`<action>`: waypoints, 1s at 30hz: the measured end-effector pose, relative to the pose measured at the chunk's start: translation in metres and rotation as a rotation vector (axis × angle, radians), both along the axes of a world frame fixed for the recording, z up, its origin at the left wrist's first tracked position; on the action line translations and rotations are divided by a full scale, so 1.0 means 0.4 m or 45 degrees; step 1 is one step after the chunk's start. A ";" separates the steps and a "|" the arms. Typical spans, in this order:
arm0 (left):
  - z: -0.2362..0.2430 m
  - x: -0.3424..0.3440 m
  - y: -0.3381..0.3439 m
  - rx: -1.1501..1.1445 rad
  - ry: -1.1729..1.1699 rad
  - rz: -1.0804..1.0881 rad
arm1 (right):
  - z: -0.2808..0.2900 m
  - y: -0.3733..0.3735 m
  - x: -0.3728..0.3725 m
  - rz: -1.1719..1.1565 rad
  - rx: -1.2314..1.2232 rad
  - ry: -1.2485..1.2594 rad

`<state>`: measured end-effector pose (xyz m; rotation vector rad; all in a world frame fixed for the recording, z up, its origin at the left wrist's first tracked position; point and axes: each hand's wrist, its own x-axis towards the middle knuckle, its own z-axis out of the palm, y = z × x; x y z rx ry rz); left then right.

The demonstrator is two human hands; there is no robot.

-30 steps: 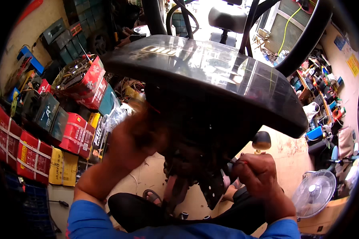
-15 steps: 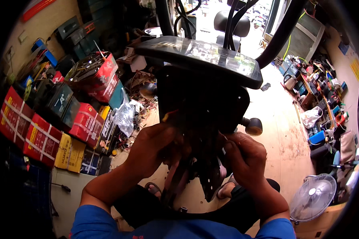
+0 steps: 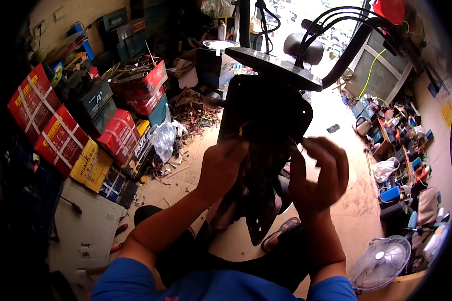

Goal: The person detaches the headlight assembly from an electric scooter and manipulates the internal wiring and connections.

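A black plastic vehicle panel [image 3: 266, 108] stands upright in front of me, with a flat glossy top [image 3: 271, 67] and wires showing on its dark face. My left hand [image 3: 221, 168] presses against the panel's lower left side, fingers curled near a thin red wire [image 3: 242, 128]. My right hand [image 3: 319, 173] is raised at the panel's right edge, fingers pinched on a small wire or fastener [image 3: 300, 146] too small to make out. The panel's lower tip [image 3: 258, 226] hangs between my knees.
Red and yellow battery boxes [image 3: 60, 135] are stacked at left, beside a grey metal cabinet [image 3: 83, 228]. A tangle of wires [image 3: 193, 113] lies on the floor. Tools and bottles crowd the right wall [image 3: 402, 145]. A white fan [image 3: 379, 263] lies at lower right.
The panel has swung away from the camera, from close overhead to upright and farther off. Both hands have risen with it, the right hand lifting to the panel's right edge.
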<state>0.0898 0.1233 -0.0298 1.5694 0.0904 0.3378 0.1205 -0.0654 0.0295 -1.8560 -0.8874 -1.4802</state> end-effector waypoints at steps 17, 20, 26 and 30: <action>-0.071 0.025 0.026 0.808 -0.531 0.334 | -0.073 0.199 0.018 0.655 0.628 1.714; -0.066 0.019 0.023 0.799 -0.470 0.315 | -0.094 0.219 0.031 0.765 0.815 1.684; -0.162 -0.037 -0.005 1.061 -0.606 0.238 | -0.092 0.221 0.044 0.485 0.492 1.449; -0.110 -0.119 0.006 0.738 -0.607 0.121 | 0.001 0.203 0.021 0.829 0.771 1.670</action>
